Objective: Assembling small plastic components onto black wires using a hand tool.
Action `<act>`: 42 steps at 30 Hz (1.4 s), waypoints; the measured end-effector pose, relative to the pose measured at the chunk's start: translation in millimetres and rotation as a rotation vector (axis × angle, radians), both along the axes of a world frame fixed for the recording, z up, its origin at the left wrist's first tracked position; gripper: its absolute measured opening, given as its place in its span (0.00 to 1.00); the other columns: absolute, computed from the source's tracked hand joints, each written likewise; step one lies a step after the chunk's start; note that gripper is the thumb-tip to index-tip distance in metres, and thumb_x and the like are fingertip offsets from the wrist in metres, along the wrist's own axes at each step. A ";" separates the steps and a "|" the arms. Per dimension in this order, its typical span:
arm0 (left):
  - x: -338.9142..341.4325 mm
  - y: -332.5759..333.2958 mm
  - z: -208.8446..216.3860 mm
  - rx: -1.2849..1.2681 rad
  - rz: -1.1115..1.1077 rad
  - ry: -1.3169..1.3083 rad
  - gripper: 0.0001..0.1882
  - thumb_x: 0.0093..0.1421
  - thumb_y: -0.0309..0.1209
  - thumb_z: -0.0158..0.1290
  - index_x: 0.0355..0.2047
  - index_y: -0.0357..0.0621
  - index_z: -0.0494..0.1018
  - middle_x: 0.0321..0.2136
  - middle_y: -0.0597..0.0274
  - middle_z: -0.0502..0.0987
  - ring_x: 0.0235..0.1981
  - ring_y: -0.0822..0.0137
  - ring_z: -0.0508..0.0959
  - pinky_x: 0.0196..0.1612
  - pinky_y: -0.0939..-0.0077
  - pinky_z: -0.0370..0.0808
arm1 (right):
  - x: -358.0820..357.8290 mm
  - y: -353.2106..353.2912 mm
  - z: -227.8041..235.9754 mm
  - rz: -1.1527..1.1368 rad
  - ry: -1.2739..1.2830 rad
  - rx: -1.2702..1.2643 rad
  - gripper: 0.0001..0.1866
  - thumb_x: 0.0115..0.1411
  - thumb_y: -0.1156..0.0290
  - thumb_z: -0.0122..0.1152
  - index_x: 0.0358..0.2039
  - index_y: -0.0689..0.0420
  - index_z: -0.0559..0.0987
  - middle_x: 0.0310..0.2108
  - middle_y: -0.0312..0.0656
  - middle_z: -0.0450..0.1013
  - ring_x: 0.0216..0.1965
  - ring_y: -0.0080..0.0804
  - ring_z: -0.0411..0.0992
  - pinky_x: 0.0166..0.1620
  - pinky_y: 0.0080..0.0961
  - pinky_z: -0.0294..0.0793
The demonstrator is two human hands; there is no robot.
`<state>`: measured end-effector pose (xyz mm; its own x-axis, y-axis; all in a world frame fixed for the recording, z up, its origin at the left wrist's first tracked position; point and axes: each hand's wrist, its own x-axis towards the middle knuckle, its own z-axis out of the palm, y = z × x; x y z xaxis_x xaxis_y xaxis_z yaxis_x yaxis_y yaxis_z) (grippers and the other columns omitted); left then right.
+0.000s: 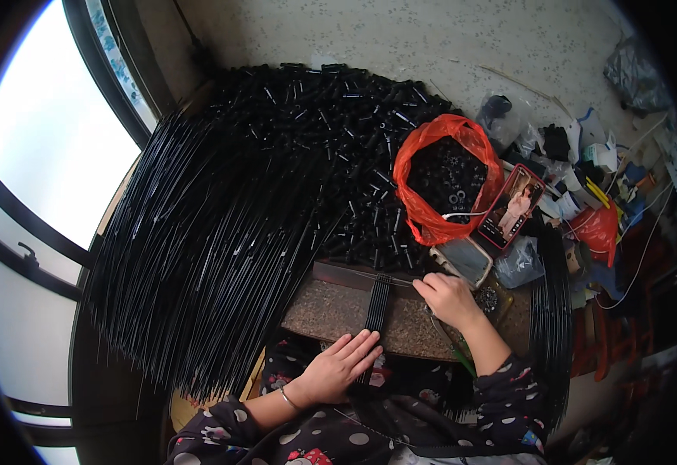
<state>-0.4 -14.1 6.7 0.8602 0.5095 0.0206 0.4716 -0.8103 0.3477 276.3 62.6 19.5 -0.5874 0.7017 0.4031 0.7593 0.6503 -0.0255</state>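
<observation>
A row of thin black rods (377,304) lies side by side across the brown, speckled work board (328,306). Flat on the near end of these rods rests my left hand (337,367), its fingers stretched out. To the right, my right hand (449,301) is closed in a pinch at the board's far edge. A thin, light rod (393,280) runs left from its fingertips, along a dark raised strip (338,273) and over the far end of the row. Beneath the right hand are pliers with a green handle (462,359), partly hidden.
Long black rods (199,256) fill the left side. Small black tubular parts (307,108) are heaped behind. A red plastic bag (410,147) holds dark ring-like parts. Nearby are a lit phone (512,205), a clear box (466,260) and clutter. More rods (551,310) hang right.
</observation>
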 end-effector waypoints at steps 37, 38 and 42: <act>18.1 -22.3 91.9 -0.422 -0.095 -0.619 0.16 0.47 0.23 0.55 0.38 0.38 0.71 0.28 0.54 0.75 0.32 0.54 0.75 0.37 0.68 0.72 | -86.4 -227.8 169.4 -0.021 1.538 0.137 0.29 0.62 0.51 0.40 0.51 0.66 0.58 0.37 0.53 0.70 0.39 0.36 0.71 0.44 0.35 0.71; 10.3 -23.0 97.0 -0.376 0.018 -0.684 0.13 0.52 0.24 0.54 0.38 0.36 0.70 0.26 0.56 0.74 0.31 0.56 0.76 0.36 0.70 0.71 | -93.6 -217.2 159.2 -0.051 1.246 -0.029 0.29 0.62 0.51 0.39 0.50 0.66 0.61 0.41 0.51 0.70 0.44 0.38 0.68 0.48 0.34 0.68; 39.6 -9.3 111.2 -0.779 0.497 -1.503 0.15 0.63 0.39 0.44 0.25 0.41 0.67 0.20 0.68 0.67 0.22 0.74 0.66 0.30 0.77 0.69 | -129.9 -176.1 48.2 -0.028 1.407 -1.199 0.34 0.61 0.42 0.35 0.49 0.62 0.68 0.44 0.48 0.70 0.45 0.40 0.70 0.48 0.30 0.68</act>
<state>39.2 -23.4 117.9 0.1019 0.9694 0.2233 -0.4627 -0.1525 0.8733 146.4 -113.5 67.7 -0.2844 0.9490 -0.1359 -0.2201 -0.2027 -0.9542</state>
